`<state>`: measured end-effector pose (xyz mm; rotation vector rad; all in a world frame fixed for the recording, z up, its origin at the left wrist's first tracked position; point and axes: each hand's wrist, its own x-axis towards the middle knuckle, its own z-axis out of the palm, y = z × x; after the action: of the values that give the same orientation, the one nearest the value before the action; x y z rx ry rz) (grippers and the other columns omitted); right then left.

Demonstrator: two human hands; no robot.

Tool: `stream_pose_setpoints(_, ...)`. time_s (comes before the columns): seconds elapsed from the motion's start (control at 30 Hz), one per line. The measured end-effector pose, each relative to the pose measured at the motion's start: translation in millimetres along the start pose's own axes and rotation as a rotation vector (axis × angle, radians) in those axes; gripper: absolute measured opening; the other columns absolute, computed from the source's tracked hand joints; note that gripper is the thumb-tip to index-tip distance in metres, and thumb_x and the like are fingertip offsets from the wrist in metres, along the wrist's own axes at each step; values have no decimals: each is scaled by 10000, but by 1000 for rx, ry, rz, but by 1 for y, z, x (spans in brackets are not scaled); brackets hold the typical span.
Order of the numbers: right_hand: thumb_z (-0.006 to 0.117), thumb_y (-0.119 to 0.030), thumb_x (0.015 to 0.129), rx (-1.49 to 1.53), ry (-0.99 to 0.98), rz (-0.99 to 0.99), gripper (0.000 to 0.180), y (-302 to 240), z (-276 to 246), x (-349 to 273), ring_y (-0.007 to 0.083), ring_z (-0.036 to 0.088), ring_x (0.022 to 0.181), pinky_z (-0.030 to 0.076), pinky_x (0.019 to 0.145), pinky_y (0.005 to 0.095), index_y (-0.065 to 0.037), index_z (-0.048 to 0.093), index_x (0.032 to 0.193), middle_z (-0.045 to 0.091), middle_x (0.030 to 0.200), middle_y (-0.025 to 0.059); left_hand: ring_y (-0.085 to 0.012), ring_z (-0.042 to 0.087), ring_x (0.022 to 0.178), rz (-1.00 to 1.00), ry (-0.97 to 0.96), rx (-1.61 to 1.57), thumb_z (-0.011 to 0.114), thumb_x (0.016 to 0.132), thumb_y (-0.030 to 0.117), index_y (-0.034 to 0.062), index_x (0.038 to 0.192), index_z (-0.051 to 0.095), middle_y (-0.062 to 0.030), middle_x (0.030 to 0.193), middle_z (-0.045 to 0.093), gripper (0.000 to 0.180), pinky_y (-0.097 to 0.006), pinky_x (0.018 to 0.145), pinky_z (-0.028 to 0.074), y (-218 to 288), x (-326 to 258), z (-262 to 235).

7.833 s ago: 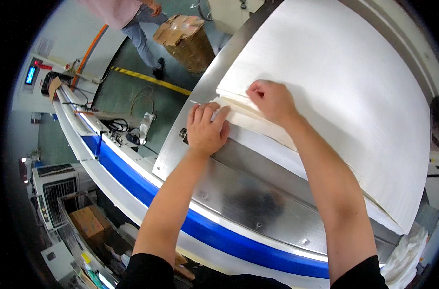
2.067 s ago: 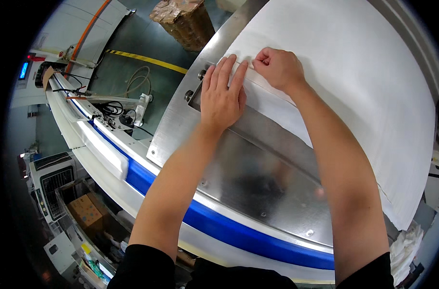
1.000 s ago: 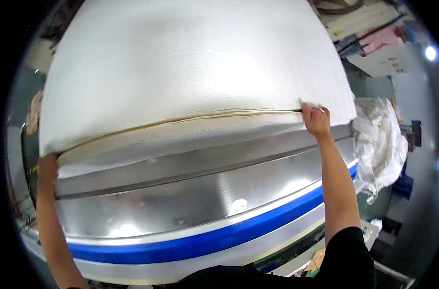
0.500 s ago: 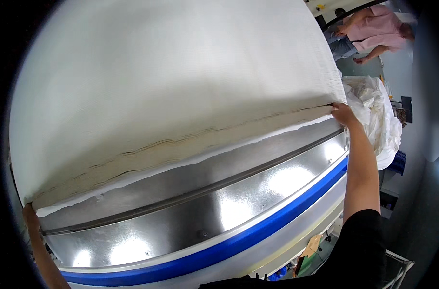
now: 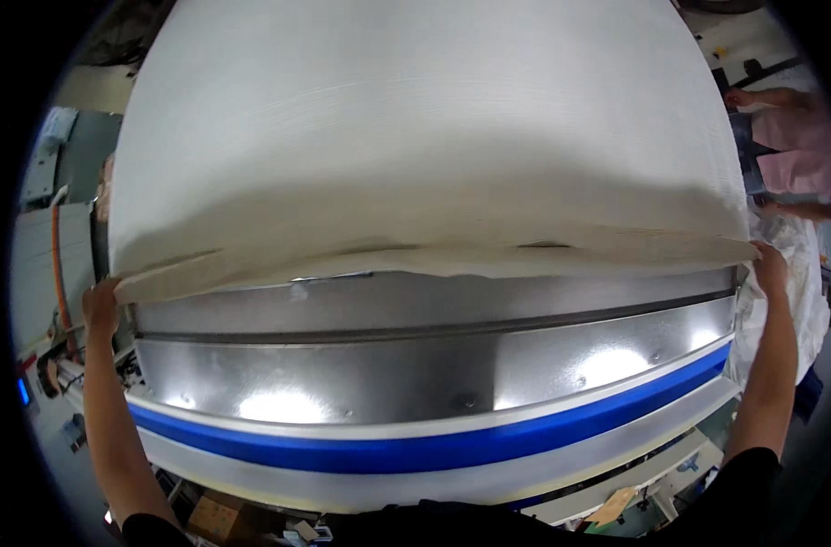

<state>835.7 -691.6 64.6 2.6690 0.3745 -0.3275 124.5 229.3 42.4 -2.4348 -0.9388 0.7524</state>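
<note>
Gripping the near edge of the white fabric sheet [image 5: 434, 137] at both ends, arms spread wide. The sheet covers nearly the whole upper half of the view, lying on the steel table [image 5: 434, 365] and stacked in layers; its front edge is beige and slightly lifted, sagging in the middle with a ripple just left of centre. Left hand [image 5: 101, 305] is at the sheet's left corner, fingers closed around the edge, forearm coming up from the lower left. Right hand [image 5: 769, 264] is at the right corner, fingers curled onto the edge; how tightly they pinch I cannot tell, since only the back of the hand shows.

Below the fabric edge: bare polished steel with a dark groove running across it, light glare in several spots, then a blue stripe [image 5: 434, 451] along the table front and a white band under it. Far right, behind the sheet, another person in a pink top [image 5: 803, 137]. White bagged material [image 5: 812, 292] sits just beyond the right hand.
</note>
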Motion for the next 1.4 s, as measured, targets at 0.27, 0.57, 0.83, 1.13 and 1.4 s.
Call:
stream_pose_setpoints(0.27,531,-53,771,-86,6,-248,429,109,-16,-56,348,540,1084,428,923,410,-61,569,1198,594,1139,196,-363,582,1003,13,-49,-43,487,820,77,155,1108,636,-141,1050,647,333,-440,856,467,-43,-74,-36)
stream_pose_setpoints(0.57,563,-56,718,-341,-280,-423,324,92,73,-192,324,609,902,483,825,431,-120,655,1021,653,928,131,-230,591,1069,311,-708,379,574,771,87,195,1081,655,-59,1112,639,338,-441,954,426,6,-221,42)
stream_pose_setpoints(0.83,558,-119,776,-560,-593,-395,244,72,102,-251,292,613,944,487,821,432,-129,661,997,660,982,94,-268,649,954,400,-818,361,632,729,92,101,885,716,-98,992,687,178,-402,787,496,26,-250,113)
stream_pose_setpoints(1.13,475,-196,854,-621,-532,-398,224,94,141,-243,324,606,934,481,805,455,-86,669,856,653,943,121,-281,632,1002,145,-843,305,513,868,202,114,1001,704,-90,1079,670,249,-453,830,485,38,-249,151)
stream_pose_setpoints(1.4,536,-149,767,-403,-467,-478,142,102,166,-252,353,590,867,473,779,453,-75,653,800,635,877,141,-300,590,1072,-458,-671,78,442,897,178,81,1050,665,-133,1120,641,288,-424,893,457,15,-224,84)
